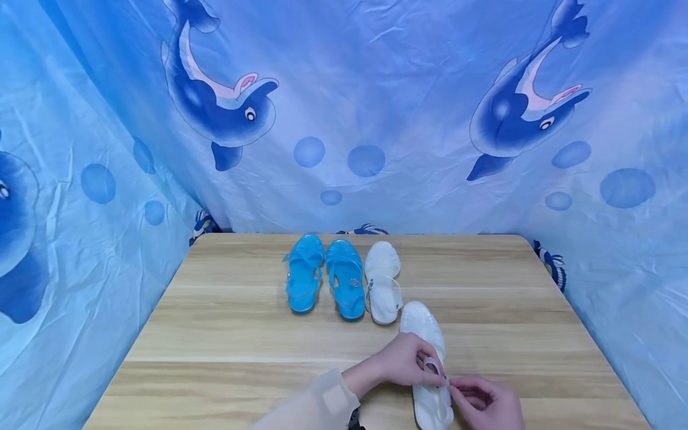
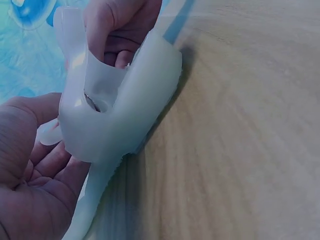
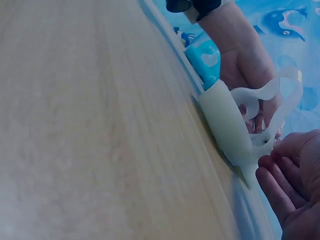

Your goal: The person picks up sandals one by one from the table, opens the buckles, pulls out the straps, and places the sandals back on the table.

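Observation:
A translucent white sandal (image 1: 421, 319) lies on the wooden table, toe pointing away from me, at the near right of centre. My left hand (image 1: 407, 359) reaches across it and pinches its ankle strap close to the buckle. From the right side, my right hand (image 1: 488, 403) holds the strap's other part between thumb and fingertip. The left wrist view shows the sandal's heel (image 2: 145, 82) and the looped strap (image 2: 75, 100) between both hands. In the right wrist view the strap (image 3: 290, 95) arches above the sole, and fingers partly hide the buckle.
Beyond my left hand stands the matching white sandal (image 1: 383, 263), beside two blue sandals (image 1: 304, 272) in a row. The wooden table (image 1: 242, 364) ends at a blue dolphin-print curtain (image 1: 419, 71) on the far side and both flanks.

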`<control>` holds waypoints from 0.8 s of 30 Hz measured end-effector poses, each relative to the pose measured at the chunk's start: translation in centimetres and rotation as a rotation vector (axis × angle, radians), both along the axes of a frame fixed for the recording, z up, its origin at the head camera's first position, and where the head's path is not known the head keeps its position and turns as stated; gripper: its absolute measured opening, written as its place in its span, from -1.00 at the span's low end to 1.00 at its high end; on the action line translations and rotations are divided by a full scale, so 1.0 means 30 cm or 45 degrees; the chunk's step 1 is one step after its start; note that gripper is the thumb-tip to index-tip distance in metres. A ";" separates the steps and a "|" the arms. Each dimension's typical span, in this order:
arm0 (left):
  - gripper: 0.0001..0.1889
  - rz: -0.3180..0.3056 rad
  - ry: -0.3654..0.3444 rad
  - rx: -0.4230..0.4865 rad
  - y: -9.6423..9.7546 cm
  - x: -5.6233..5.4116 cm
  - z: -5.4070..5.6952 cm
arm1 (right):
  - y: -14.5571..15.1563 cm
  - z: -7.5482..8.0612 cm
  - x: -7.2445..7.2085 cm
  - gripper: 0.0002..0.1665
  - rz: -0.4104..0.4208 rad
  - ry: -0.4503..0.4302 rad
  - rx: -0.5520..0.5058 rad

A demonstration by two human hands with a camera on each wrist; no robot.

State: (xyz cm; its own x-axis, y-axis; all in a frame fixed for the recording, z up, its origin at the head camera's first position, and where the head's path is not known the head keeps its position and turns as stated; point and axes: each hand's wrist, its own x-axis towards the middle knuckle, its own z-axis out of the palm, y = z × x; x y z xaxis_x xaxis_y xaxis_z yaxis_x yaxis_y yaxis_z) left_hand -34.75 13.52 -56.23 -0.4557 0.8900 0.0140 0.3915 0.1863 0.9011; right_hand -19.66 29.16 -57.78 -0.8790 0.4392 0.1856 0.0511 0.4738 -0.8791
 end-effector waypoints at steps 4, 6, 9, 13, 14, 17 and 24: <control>-0.90 0.037 -0.025 0.013 0.001 0.007 -0.008 | -0.006 -0.012 0.001 -0.70 0.003 0.106 0.030; -0.90 0.042 -0.032 0.017 0.002 0.007 -0.010 | -0.009 -0.018 -0.001 -0.67 0.001 0.145 0.068; -0.89 0.043 -0.042 0.021 0.002 0.007 -0.013 | -0.012 -0.024 -0.005 -0.65 -0.018 0.166 0.122; -0.88 0.046 -0.060 0.014 -0.001 0.006 -0.014 | -0.006 -0.030 -0.003 -0.61 -0.004 0.181 0.227; -0.88 0.046 -0.070 0.012 -0.001 0.006 -0.014 | -0.001 -0.031 0.000 -0.59 0.011 0.197 0.263; -0.87 0.049 -0.056 0.002 -0.002 0.004 -0.012 | 0.018 -0.034 0.005 -0.51 0.083 0.277 0.431; -0.84 -0.003 0.142 -0.011 -0.007 0.002 -0.007 | 0.051 -0.024 0.005 -0.42 0.245 0.413 0.717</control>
State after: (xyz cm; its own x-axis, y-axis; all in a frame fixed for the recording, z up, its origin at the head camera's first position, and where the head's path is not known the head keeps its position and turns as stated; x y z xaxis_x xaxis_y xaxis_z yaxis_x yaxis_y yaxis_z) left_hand -34.69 13.31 -56.43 -0.4497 0.8914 0.0566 0.4899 0.1932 0.8501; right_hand -19.51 30.70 -58.51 -0.7929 0.0391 0.6080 -0.3052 0.8382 -0.4519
